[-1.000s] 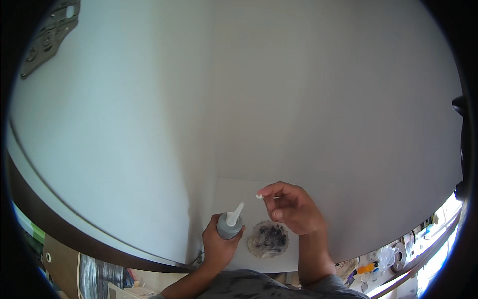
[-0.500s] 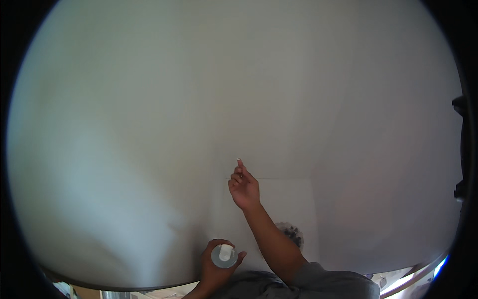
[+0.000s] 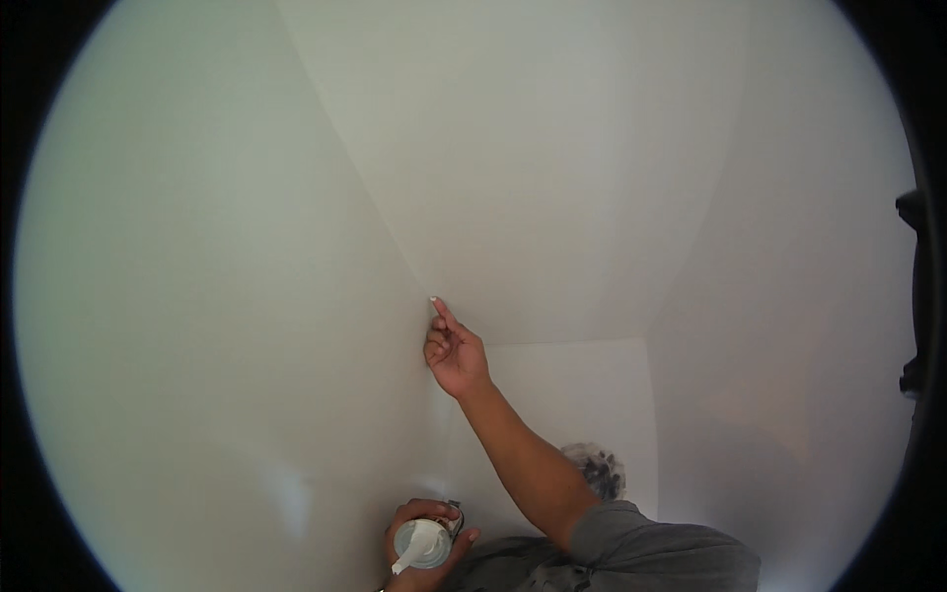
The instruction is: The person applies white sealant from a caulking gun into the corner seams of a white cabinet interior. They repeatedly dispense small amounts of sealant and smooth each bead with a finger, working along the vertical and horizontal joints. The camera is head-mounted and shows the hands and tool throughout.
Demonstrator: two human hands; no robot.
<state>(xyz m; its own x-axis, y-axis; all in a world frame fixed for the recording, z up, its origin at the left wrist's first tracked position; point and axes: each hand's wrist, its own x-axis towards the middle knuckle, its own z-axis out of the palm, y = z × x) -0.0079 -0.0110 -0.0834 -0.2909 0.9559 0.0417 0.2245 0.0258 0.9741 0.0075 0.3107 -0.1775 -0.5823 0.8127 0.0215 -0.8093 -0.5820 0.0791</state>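
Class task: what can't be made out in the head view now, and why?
All in the head view:
Round dark-and-pale thing: partly hidden behind the right arm.
Bottle: lower body hidden by its top and the left hand.
White speck at a fingertip of the right hand: too small to tell its shape.
Left forearm: cut off by the lower edge.

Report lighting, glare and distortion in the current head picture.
Head view: black fisheye surround at the edges; head view: pale glare patch low on the left wall; head view: right hand fairly sharp, the white dab on it too small for detail.
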